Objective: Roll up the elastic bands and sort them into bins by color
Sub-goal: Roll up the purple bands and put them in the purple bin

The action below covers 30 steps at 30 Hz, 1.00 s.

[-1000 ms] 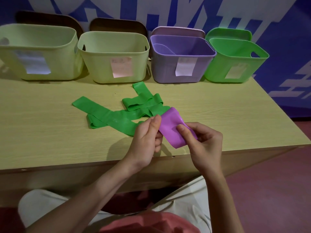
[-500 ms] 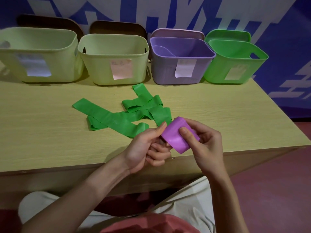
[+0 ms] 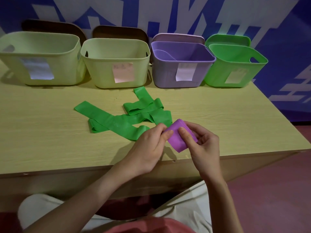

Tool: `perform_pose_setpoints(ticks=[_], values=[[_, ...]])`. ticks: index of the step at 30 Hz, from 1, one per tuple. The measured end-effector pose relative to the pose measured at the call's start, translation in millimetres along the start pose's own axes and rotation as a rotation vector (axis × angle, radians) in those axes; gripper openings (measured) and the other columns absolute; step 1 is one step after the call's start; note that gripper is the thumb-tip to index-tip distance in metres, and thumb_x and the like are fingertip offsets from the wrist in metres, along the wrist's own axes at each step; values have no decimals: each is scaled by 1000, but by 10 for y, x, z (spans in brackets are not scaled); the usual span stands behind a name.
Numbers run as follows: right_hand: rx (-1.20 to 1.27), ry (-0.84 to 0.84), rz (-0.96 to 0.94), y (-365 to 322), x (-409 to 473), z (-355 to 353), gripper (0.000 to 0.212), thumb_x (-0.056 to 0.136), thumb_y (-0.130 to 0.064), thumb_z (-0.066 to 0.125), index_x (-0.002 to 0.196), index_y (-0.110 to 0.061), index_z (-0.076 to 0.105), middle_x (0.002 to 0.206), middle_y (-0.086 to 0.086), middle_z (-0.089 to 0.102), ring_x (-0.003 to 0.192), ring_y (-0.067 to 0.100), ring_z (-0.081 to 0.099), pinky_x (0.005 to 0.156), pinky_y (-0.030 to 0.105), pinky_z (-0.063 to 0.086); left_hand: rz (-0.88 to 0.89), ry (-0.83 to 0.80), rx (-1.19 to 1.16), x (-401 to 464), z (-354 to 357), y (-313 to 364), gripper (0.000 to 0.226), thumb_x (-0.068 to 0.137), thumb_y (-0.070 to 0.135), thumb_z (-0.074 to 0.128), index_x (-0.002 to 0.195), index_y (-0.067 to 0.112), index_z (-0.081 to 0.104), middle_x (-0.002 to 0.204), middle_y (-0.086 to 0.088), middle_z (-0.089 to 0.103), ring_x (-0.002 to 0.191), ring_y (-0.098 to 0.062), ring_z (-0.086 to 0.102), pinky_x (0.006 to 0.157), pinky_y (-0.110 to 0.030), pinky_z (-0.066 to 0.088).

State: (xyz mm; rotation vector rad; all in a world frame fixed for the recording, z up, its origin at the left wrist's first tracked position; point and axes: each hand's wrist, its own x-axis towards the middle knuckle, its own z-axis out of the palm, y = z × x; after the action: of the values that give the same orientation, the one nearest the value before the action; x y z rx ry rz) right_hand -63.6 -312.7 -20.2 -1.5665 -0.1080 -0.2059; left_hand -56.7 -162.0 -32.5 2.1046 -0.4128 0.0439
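Note:
A rolled purple elastic band point(image 3: 177, 137) is held between both hands just above the table's front edge. My left hand point(image 3: 149, 147) pinches its left end with thumb and fingertips. My right hand point(image 3: 202, 145) grips it from the right, thumb pressed on top. A long green elastic band point(image 3: 121, 122) lies loose and folded over itself on the table, just behind my left hand. Along the back stand a purple bin point(image 3: 168, 76), with a purple band inside, and a green bin point(image 3: 218, 76).
Two pale yellow-green bins point(image 3: 70, 71) point(image 3: 143, 71) stand at the back left, each with a paper label. Lids lean behind the bins against the blue wall. The wooden table point(image 3: 42, 132) ends at a front edge just below my hands.
The purple band went from a loose flap to a tight roll. My left hand opened briefly, then came back to pinch the roll's left end. Both hands stayed near the front edge.

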Motion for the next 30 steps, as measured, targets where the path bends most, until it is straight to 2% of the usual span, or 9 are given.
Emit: perform_pose_setpoints(ticks=[3, 6, 11, 15, 18, 20, 22, 26, 30], values=[[-11, -5, 13, -1, -16, 10, 35, 77, -22, 69, 111, -17, 66, 86, -7, 75, 82, 7, 70, 69, 18, 54, -10, 65, 52, -11, 45, 13, 35, 93, 46, 24, 79, 22, 44, 67, 3, 46, 59, -12, 42, 56, -27, 33], [-29, 21, 9, 12, -25, -3, 42, 74, -25, 76, 113, -14, 65, 82, 9, 72, 78, 16, 68, 72, 28, 56, -27, 123, 49, -8, 80, -6, 39, 93, 45, 22, 82, 17, 47, 68, 1, 47, 59, -12, 42, 56, -30, 35], [20, 104, -1, 6, -17, 25, 23, 67, -23, 79, 86, -14, 69, 81, 1, 73, 77, 14, 68, 70, 22, 53, -29, 216, -13, -13, 98, -10, 30, 97, 40, 24, 78, 27, 43, 64, 6, 42, 57, -9, 39, 53, -23, 30], [120, 126, 38, -26, 0, 58, 6, 76, -8, 75, 77, -6, 68, 63, -2, 67, 57, 5, 58, 57, 15, 46, -74, 287, -185, -5, 141, -22, 31, 98, 38, 30, 81, 18, 46, 61, 5, 39, 53, -14, 37, 52, -41, 32], [106, 111, 44, -46, 21, 63, 6, 77, -7, 74, 78, -5, 68, 62, 1, 66, 54, 6, 55, 56, 17, 46, -132, 298, -382, -5, 134, 53, 31, 101, 35, 32, 79, 17, 45, 57, 10, 38, 49, -12, 33, 48, -37, 29], [96, 112, 32, -63, 36, 65, 7, 78, -7, 74, 78, -5, 68, 65, 3, 67, 55, 5, 56, 56, 17, 46, -179, 260, -607, -11, 118, 122, 30, 101, 28, 33, 76, 13, 40, 52, 11, 34, 43, -7, 27, 42, -27, 24], [80, 110, 12, -65, 48, 61, 9, 77, -11, 74, 78, -6, 67, 68, 4, 67, 58, 4, 58, 58, 15, 46, -210, 184, -794, -18, 92, 168, 28, 94, 31, 36, 74, 11, 35, 54, 7, 27, 42, -6, 21, 40, -22, 18], [38, 90, -37, -56, 61, 33, 16, 75, -24, 71, 77, -9, 66, 70, -1, 66, 66, 7, 58, 63, 17, 47, -257, 3, -991, -57, 6, 203, 28, 91, 34, 38, 75, 12, 35, 56, 5, 24, 41, -3, 21, 38, -15, 20], [54, 71, -53, -64, 76, 4, 13, 75, -23, 71, 77, -11, 66, 68, -4, 64, 67, 9, 55, 63, 19, 46, -307, -175, -1098, -49, -70, 219, 27, 93, 36, 37, 82, 11, 39, 58, 7, 23, 42, -2, 19, 40, -17, 15]])
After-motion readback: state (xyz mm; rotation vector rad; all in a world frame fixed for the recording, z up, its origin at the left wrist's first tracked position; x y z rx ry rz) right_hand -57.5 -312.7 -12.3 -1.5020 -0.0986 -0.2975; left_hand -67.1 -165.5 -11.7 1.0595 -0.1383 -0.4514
